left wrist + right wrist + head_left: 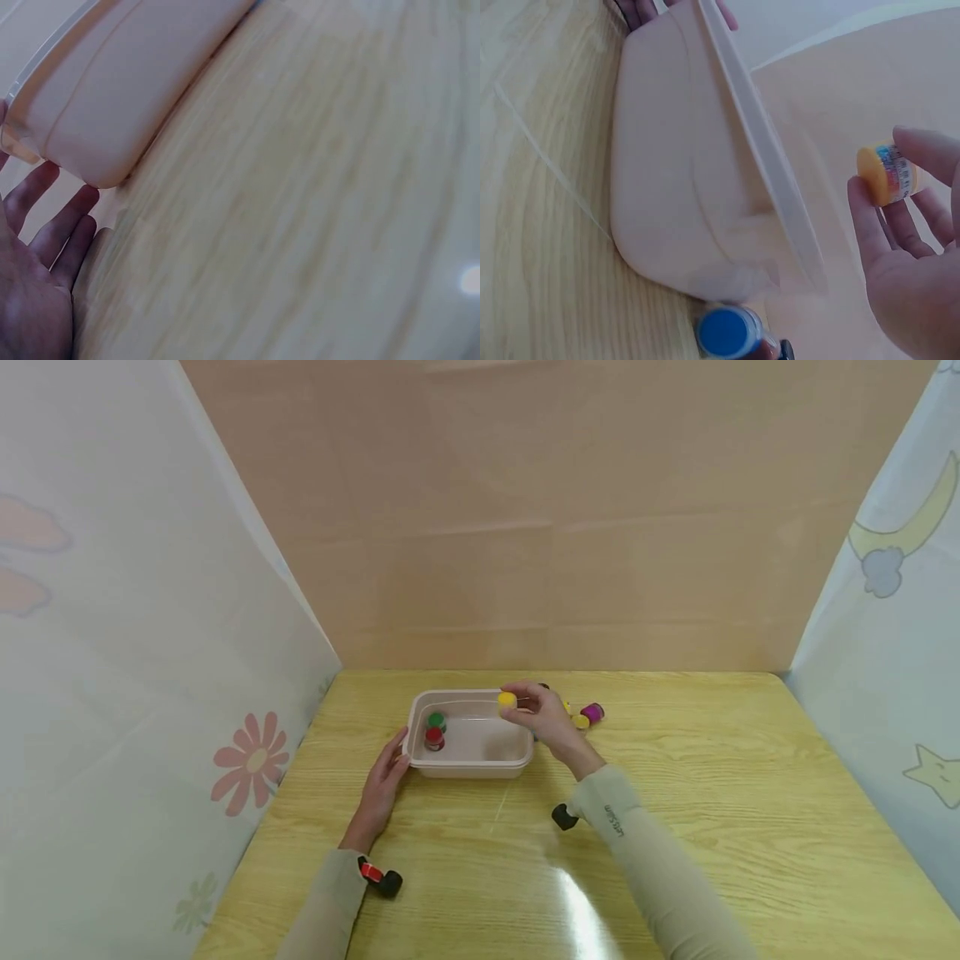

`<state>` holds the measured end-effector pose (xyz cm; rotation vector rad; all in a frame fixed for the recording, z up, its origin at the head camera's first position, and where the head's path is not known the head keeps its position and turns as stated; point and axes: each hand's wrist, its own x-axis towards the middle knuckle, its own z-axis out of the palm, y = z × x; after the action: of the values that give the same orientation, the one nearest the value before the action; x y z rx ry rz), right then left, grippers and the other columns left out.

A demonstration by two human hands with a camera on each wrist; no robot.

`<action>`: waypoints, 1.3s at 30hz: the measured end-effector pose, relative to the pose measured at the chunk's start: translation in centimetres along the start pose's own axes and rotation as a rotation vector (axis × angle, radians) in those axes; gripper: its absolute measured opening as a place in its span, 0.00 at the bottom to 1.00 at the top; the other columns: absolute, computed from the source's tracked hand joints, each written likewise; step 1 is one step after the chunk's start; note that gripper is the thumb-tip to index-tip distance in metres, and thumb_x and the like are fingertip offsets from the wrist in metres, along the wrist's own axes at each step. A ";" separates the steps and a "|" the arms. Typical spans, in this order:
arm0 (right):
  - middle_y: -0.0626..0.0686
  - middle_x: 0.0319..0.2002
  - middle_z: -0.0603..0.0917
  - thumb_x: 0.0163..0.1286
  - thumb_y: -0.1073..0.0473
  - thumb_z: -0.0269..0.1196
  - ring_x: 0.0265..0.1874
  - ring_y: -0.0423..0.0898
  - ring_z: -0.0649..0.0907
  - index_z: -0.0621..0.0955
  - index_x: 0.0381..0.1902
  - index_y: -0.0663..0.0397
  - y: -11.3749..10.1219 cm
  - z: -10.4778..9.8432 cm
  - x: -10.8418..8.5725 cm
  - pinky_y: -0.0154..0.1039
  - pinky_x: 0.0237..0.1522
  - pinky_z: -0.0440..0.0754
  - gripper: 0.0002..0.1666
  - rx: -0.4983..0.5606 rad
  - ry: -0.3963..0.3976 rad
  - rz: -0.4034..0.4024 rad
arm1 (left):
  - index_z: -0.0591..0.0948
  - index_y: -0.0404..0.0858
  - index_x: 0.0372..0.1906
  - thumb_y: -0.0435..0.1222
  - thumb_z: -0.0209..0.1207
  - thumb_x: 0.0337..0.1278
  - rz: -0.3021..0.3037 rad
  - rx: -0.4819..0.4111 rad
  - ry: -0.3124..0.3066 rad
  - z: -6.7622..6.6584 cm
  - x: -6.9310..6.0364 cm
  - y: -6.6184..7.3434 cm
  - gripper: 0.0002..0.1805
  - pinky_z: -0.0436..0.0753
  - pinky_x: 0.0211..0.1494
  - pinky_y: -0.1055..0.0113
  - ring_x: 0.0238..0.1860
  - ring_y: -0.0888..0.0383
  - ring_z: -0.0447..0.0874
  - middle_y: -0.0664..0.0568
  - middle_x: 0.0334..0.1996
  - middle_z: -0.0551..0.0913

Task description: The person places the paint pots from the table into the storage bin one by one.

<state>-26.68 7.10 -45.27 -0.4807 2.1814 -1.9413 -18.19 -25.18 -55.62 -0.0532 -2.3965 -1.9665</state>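
Head view: A pale pink, rectangular plastic tub (471, 766) sits at the centre of the frame on a yellow wood-grain table (750, 793). At its left end stand a small jar with a green lid (437, 721) and, just below it in the frame, a small jar with a red lid (434, 737). The left hand (381, 789) rests against the tub's left end, fingers at the rim. The right hand (550, 718) pinches a small, round jar with a yellow lid (507, 702) over the tub's right end. Right of that hand, a purple jar (593, 713) lies beside another yellow-lidded jar (581, 722). A loose pinch could let the held jar slip and strike the rim.

Left wrist view: The tub's corner fills the upper left. The left hand, at lower left, has its fingers spread and fairly straight, fingertips at the corner. With so light a touch, a bump on the rim could make the tub slide.

Right wrist view: At the right edge, thumb and fingertips pinch the labelled, yellow-lidded jar, clear of the tub's wall. At the bottom, a jar with a blue lid (726, 332) is right by the tub's corner; if the tub shifted that way, it could be knocked over.
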 end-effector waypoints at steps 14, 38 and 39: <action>0.58 0.61 0.81 0.72 0.59 0.69 0.57 0.55 0.81 0.79 0.66 0.59 0.8 3.0 0.7 0.47 0.63 0.81 0.27 -0.091 -0.078 0.015 | 0.60 0.54 0.82 0.45 0.48 0.83 -0.001 -0.026 -0.029 0.2 -1.3 3.5 0.30 0.69 0.65 0.80 0.75 0.48 0.66 0.47 0.78 0.65; 0.56 0.56 0.84 0.69 0.60 0.72 0.54 0.51 0.85 0.82 0.58 0.55 1.3 6.8 2.1 0.40 0.56 0.85 0.21 -0.041 -0.065 0.059 | 0.62 0.53 0.82 0.44 0.50 0.82 0.005 -0.067 -0.021 0.3 -1.2 3.3 0.29 0.71 0.64 0.80 0.74 0.47 0.67 0.47 0.78 0.65; 0.56 0.56 0.84 0.69 0.60 0.72 0.55 0.51 0.84 0.82 0.58 0.55 1.4 6.9 2.2 0.41 0.56 0.85 0.21 -0.048 -0.066 0.061 | 0.62 0.53 0.82 0.44 0.50 0.82 0.005 -0.066 -0.021 0.3 -1.2 3.3 0.29 0.71 0.64 0.80 0.74 0.47 0.67 0.47 0.78 0.65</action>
<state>-26.49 0.04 -47.38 -0.4725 2.1803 -1.8191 -16.85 -24.27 -52.48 -0.0823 -2.3411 -2.0530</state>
